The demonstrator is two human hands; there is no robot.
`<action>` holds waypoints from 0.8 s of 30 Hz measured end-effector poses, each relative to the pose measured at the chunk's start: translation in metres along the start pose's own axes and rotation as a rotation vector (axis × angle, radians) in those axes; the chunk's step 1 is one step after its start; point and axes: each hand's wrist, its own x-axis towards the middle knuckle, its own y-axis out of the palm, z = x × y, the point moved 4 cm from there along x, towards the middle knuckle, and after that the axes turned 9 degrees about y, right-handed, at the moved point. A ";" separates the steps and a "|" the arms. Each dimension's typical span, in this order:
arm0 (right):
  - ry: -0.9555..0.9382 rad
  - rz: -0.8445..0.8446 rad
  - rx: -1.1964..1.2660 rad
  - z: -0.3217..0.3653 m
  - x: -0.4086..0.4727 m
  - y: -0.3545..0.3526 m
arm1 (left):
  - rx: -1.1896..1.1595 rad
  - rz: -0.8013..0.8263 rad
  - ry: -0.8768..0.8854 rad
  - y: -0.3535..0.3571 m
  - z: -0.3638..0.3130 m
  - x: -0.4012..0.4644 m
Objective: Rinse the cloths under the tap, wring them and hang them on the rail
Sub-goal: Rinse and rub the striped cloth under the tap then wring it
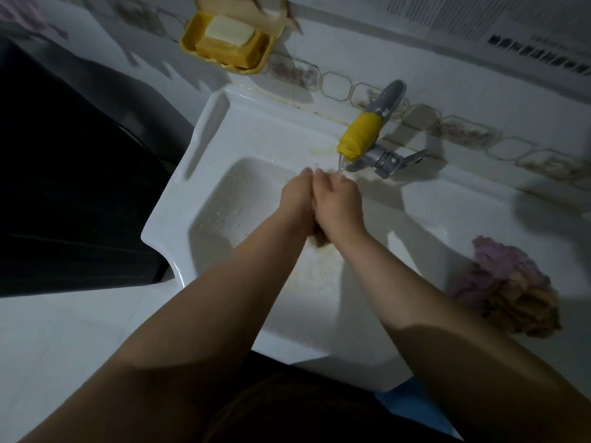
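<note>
— What surrounds the basin?

— A white sink (204,129) set against a tiled wall; a yellow soap dish (192,43) hangs above its far-left corner with a pale bar of soap (228,30) inside. A grey tap (388,97) with a yellow spout sleeve (359,132) juts out over the bowl, and a thin stream of water (340,164) falls from it. On the sink's right ledge lies a bunched heap of cloths (508,286), purple and tan, well apart from the hands. A dark bulk fills the left side.

— And the cloth being rinsed?

— Mostly hidden. The left hand (295,196) and right hand (339,203) are pressed together just under the stream, both closed around a brown cloth (318,239); only a dark, wet tuft shows below the wrists, over the bowl. The forearms cover much of the basin's near side
</note>
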 end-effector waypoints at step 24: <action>0.261 0.321 -0.080 -0.016 0.032 -0.039 | -0.055 0.351 -0.077 -0.075 0.015 -0.009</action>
